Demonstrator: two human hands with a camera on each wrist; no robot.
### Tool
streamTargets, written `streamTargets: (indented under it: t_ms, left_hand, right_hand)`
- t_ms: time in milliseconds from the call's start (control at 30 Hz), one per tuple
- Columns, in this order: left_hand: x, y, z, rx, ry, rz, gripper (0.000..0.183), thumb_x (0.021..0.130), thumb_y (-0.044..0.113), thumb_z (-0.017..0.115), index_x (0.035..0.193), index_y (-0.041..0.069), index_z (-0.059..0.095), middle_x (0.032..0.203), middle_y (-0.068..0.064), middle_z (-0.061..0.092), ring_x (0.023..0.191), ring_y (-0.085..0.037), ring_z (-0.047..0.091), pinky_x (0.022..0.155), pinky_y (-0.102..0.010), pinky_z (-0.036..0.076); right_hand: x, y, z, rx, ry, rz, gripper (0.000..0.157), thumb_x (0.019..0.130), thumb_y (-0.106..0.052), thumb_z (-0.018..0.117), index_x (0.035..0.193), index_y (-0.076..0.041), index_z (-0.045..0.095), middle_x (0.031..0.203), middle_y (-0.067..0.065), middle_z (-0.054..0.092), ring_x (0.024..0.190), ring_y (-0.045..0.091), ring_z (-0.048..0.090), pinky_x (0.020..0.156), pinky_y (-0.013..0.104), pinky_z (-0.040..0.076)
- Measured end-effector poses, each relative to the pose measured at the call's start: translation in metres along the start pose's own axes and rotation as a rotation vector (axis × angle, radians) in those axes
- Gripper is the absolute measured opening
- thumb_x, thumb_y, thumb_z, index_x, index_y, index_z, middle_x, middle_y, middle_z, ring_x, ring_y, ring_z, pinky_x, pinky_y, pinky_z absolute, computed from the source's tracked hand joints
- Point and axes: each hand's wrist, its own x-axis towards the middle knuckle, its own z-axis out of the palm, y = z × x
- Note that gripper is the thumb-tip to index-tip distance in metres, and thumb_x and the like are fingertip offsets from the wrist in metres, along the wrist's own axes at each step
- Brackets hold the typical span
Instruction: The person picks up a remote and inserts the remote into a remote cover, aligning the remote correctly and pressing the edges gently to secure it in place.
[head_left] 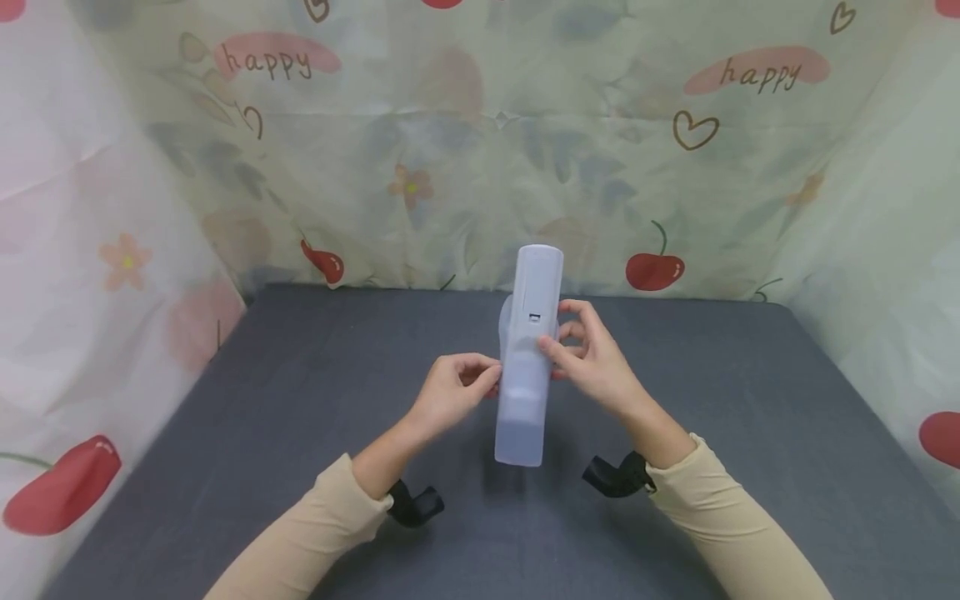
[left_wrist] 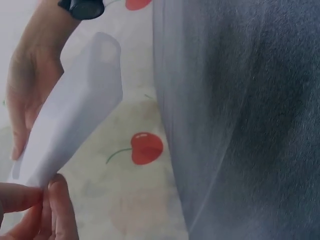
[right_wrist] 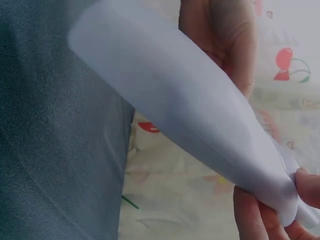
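Observation:
A long white plastic device (head_left: 521, 392) with rounded ends stands almost upright, raised over the dark table. A small latch-like slot shows in its upper part, and a curved piece juts out behind its left edge. My right hand (head_left: 592, 354) grips its right side, thumb on the near face and fingers around the back. At the left edge, my left hand (head_left: 453, 390) has thumb and fingertips pinched together, right at the device's side. In the left wrist view these fingertips (left_wrist: 60, 195) meet the edge of the device (left_wrist: 75, 110). The device's far side is hidden in the head view.
The dark grey table (head_left: 337, 333) reaches back to a patterned curtain (head_left: 480, 167) with cherries, hearts and flowers, which also hangs on both sides. Black wrist mounts (head_left: 617, 475) stick out inward below each sleeve.

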Motion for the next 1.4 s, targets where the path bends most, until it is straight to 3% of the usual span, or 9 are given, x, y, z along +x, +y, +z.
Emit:
streamTargets:
  t_ms: [100, 233, 367, 533, 700, 867, 1033, 1267, 1400]
  left_hand:
    - [-0.002, 0.0009, 0.0032, -0.014, 0.051, -0.003, 0.016, 0.09, 0.011, 0.06, 0.096, 0.002, 0.072, 0.086, -0.014, 0.071, 0.075, -0.026, 0.068, 0.065, -0.025, 0.054]
    - [-0.0035, 0.0005, 0.0069, -0.027, 0.104, 0.007, 0.014, 0.088, 0.009, 0.061, 0.092, 0.002, 0.073, 0.084, -0.014, 0.072, 0.069, -0.02, 0.067, 0.063, -0.025, 0.053]
    - [-0.004, -0.0004, 0.0096, -0.014, 0.131, 0.044, 0.014, 0.087, 0.008, 0.061, 0.091, 0.002, 0.073, 0.082, -0.014, 0.072, 0.066, -0.013, 0.065, 0.061, -0.023, 0.052]
    - [-0.0038, -0.0005, 0.0103, 0.01, 0.168, 0.09, 0.015, 0.087, 0.006, 0.06, 0.09, 0.0, 0.073, 0.081, -0.015, 0.072, 0.065, -0.015, 0.066, 0.06, -0.022, 0.052]
    - [-0.0022, 0.0018, 0.0104, 0.018, 0.201, 0.091, 0.015, 0.087, 0.007, 0.06, 0.09, 0.001, 0.073, 0.081, -0.014, 0.072, 0.066, -0.016, 0.066, 0.06, -0.022, 0.052]
    - [-0.0014, 0.0024, 0.0105, 0.037, 0.17, 0.076, 0.016, 0.088, 0.007, 0.059, 0.093, 0.0, 0.072, 0.083, -0.015, 0.071, 0.069, -0.018, 0.066, 0.063, -0.024, 0.053]
    - [-0.0005, 0.0051, 0.0092, 0.025, 0.101, -0.002, 0.019, 0.091, 0.01, 0.055, 0.101, 0.0, 0.069, 0.093, -0.014, 0.07, 0.08, -0.02, 0.066, 0.072, -0.03, 0.054]
    - [-0.0009, 0.0089, 0.0075, -0.052, 0.043, -0.093, 0.028, 0.096, 0.018, 0.051, 0.118, 0.004, 0.06, 0.107, -0.013, 0.065, 0.098, -0.022, 0.062, 0.086, -0.036, 0.052]
    - [-0.0004, 0.0083, 0.0064, -0.097, 0.024, -0.101, 0.03, 0.097, 0.021, 0.05, 0.122, 0.006, 0.057, 0.112, -0.014, 0.064, 0.098, -0.023, 0.062, 0.086, -0.035, 0.052]
  right_hand:
    - [-0.0003, 0.0018, -0.0018, 0.004, -0.054, 0.004, 0.051, 0.093, -0.012, 0.056, 0.134, -0.005, 0.025, 0.097, 0.017, 0.054, 0.082, 0.023, 0.067, 0.071, 0.042, 0.057]
    - [-0.0019, 0.0049, -0.0034, 0.017, -0.097, 0.013, 0.05, 0.094, -0.013, 0.054, 0.134, -0.007, 0.024, 0.104, 0.022, 0.054, 0.085, 0.024, 0.067, 0.074, 0.044, 0.056]
    - [-0.0029, 0.0067, -0.0032, 0.006, -0.111, 0.012, 0.05, 0.094, -0.014, 0.055, 0.132, -0.008, 0.023, 0.106, 0.025, 0.054, 0.087, 0.026, 0.067, 0.074, 0.044, 0.056]
    - [-0.0021, 0.0041, -0.0021, -0.03, -0.12, -0.003, 0.05, 0.094, -0.014, 0.055, 0.132, -0.008, 0.023, 0.104, 0.025, 0.053, 0.087, 0.028, 0.067, 0.073, 0.043, 0.056]
    - [-0.0006, 0.0009, -0.0023, -0.035, -0.125, -0.011, 0.05, 0.094, -0.013, 0.055, 0.132, -0.008, 0.022, 0.103, 0.025, 0.054, 0.085, 0.029, 0.067, 0.072, 0.043, 0.056]
    - [-0.0011, 0.0017, -0.0028, -0.045, -0.111, -0.007, 0.051, 0.093, -0.013, 0.056, 0.132, -0.006, 0.023, 0.102, 0.024, 0.054, 0.084, 0.028, 0.068, 0.072, 0.042, 0.057]
    - [-0.0026, 0.0019, -0.0018, -0.052, -0.06, -0.023, 0.05, 0.092, -0.014, 0.059, 0.131, -0.007, 0.028, 0.099, 0.022, 0.057, 0.08, 0.026, 0.068, 0.071, 0.04, 0.057]
    - [-0.0047, 0.0008, 0.0002, -0.044, 0.012, -0.049, 0.057, 0.09, -0.012, 0.062, 0.132, -0.006, 0.024, 0.1, 0.021, 0.058, 0.083, 0.029, 0.07, 0.075, 0.038, 0.056]
    - [-0.0053, 0.0021, 0.0005, -0.07, 0.017, -0.042, 0.055, 0.089, -0.013, 0.063, 0.134, -0.002, 0.035, 0.106, 0.022, 0.058, 0.086, 0.029, 0.07, 0.077, 0.035, 0.056]
